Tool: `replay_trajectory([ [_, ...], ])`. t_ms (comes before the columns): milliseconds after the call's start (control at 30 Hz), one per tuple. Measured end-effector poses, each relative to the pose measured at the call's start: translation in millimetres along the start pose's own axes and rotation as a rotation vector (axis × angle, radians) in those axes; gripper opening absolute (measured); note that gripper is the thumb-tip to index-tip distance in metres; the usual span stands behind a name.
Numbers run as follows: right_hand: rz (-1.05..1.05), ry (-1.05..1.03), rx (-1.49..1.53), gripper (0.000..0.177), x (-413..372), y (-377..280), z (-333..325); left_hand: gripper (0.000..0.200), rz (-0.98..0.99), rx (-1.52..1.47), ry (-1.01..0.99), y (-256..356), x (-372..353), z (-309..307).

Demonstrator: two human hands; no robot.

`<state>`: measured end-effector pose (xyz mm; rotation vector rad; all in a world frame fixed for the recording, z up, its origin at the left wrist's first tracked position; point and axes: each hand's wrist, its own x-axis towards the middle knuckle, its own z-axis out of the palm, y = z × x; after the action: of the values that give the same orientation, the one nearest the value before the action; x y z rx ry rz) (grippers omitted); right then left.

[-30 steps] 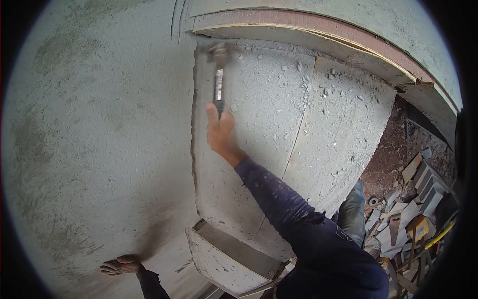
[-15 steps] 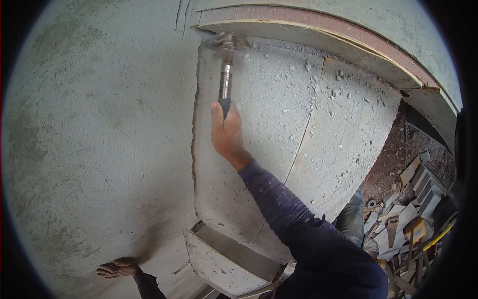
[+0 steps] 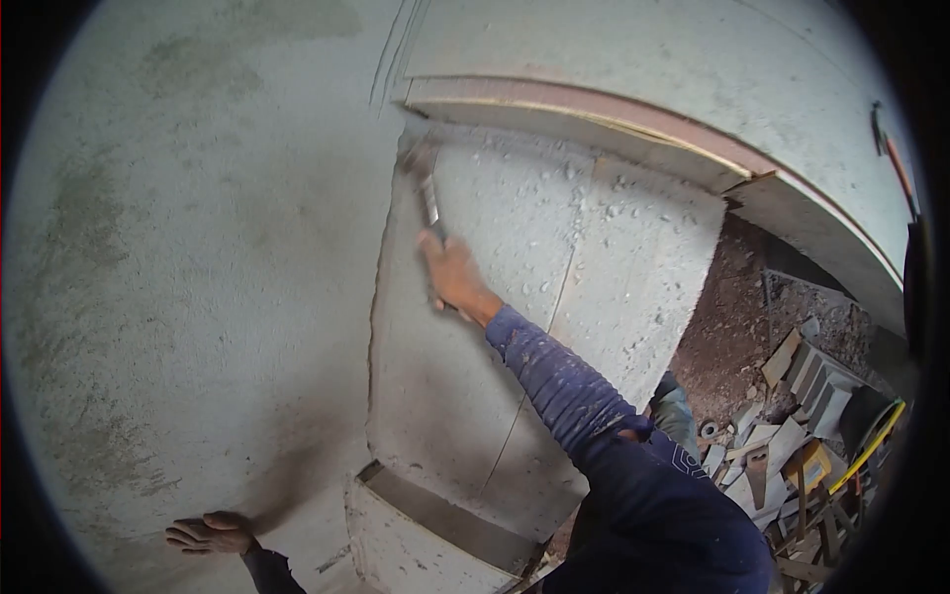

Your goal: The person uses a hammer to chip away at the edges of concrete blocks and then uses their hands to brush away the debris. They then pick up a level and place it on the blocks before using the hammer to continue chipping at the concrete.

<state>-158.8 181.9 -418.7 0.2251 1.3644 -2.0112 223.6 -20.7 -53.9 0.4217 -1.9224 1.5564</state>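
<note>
My right hand [image 3: 458, 275] is wrapped round the dark grip of a hammer [image 3: 428, 201] with a metal shank. Motion blurs the hammer head, which is near the upper left corner of a pale grey panel [image 3: 475, 366], beside the wall. Grey crumbs and chips lie scattered over the panel, mostly on its upper and right parts. At the lower left, my left hand [image 3: 210, 533] is open, its fingers stretched out against the rough plaster wall [image 3: 218, 297].
A curved ledge [image 3: 594, 114] with a pinkish edge runs above the panel. Below is a box-like trough [image 3: 445, 520]. To the right lies a rubble heap with a handsaw [image 3: 757, 475], a roll of tape [image 3: 709, 430], board scraps and a yellow strip [image 3: 868, 447].
The camera view has shifted, so the ledge sits lower in the picture. The hammer now leans further left in my right hand. My left hand stays stretched out at the wall.
</note>
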Motion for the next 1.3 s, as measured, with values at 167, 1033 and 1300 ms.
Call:
replay_trajectory([
  [167, 0.214, -0.259, -0.083, 0.05, -74.1, -17.0, -41.7, 0.06, -0.023, -0.049, 0.048, -3.1, -2.2, 1.1],
  [1033, -0.024, 0.119, -0.367, 0.016, -410.1, -62.2, -344.9, 0.011, -0.842, -1.567, -0.551, 313.3, -28.1, -261.1],
  [1300, 0.207, -0.266, -0.478, 0.022, -303.1, -163.8, -327.4, 0.012, -0.74, -1.799, -1.045, 459.9, 7.6, -364.9],
])
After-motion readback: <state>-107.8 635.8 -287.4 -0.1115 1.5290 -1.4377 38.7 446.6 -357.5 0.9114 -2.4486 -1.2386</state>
